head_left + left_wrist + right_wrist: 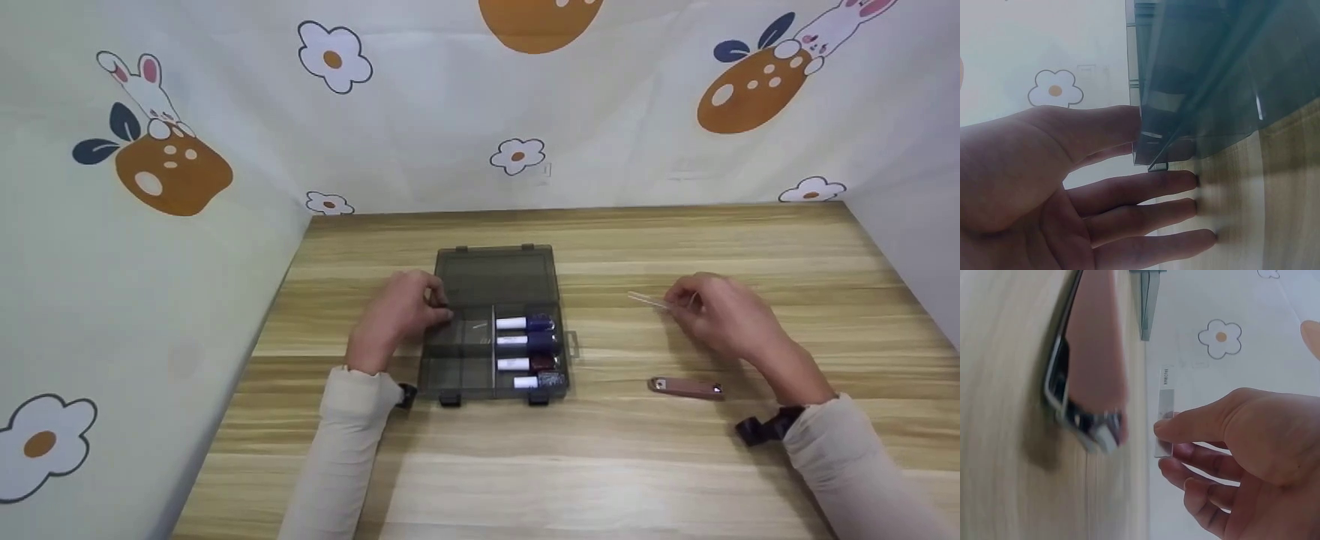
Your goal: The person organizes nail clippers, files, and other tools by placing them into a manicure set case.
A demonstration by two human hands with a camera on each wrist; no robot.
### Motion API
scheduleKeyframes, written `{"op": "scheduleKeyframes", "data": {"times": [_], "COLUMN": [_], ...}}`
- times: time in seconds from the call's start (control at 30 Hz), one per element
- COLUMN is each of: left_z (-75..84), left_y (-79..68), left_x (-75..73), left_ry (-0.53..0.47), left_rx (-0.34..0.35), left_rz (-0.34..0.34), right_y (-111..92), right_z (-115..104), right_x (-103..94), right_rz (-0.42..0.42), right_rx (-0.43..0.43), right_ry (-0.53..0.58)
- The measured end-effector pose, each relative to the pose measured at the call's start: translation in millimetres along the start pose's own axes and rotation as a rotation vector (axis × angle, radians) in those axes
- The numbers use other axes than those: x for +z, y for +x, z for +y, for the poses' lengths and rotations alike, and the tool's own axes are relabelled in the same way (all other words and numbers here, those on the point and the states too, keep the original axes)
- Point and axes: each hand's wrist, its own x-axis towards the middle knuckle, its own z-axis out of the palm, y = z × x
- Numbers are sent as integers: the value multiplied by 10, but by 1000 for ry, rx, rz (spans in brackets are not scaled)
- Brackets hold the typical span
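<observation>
A dark translucent storage box (459, 373) lies with its lid folded back on the table. Four-sided compartments divide it, and several nail polish bottles (529, 341) with white caps fill the right one. My left hand (401, 311) pinches the box's left wall between thumb and index finger, its other fingers extended below the edge in the left wrist view. My right hand (720, 315), raised over the table, pinches a clear nail file (1166, 396) with a frosted section and small lettering. A pink nail clipper (686, 388) lies on the table below that hand.
The wood-grain table (525, 465) meets a patterned cloth wall (420, 112) at the back and on both sides. A small hanger tab (574, 344) sticks out from the box's right side.
</observation>
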Motion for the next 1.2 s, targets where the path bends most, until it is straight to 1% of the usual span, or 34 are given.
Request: {"op": "scheduleKeyframes", "data": {"times": [0.23,0.33,0.5,0.7,0.83,0.93,1.2], "left_z": [2,3,5,0,-1,0,-2], "left_y": [-2,-5,-9,-12,-12,-13,-6], "left_x": [-2,-2,-2,-2,-2,-2,1], "left_ry": [3,0,-19,-38,-40,-42,-41], "left_rx": [14,17,11,13,9,7,0], "left_rz": [5,5,-1,-9,-6,-6,-3], "right_y": [0,-2,-2,-9,-14,-14,7], "right_z": [-130,-172,-234,-337,-411,-472,-610], "right_x": [55,74,117,159,184,196,231], "right_rz": [22,43,90,95,120,139,151], "right_rx": [-37,-60,-109,-157,-192,-209,-231], "right_ry": [39,48,45,27,25,33,51]}}
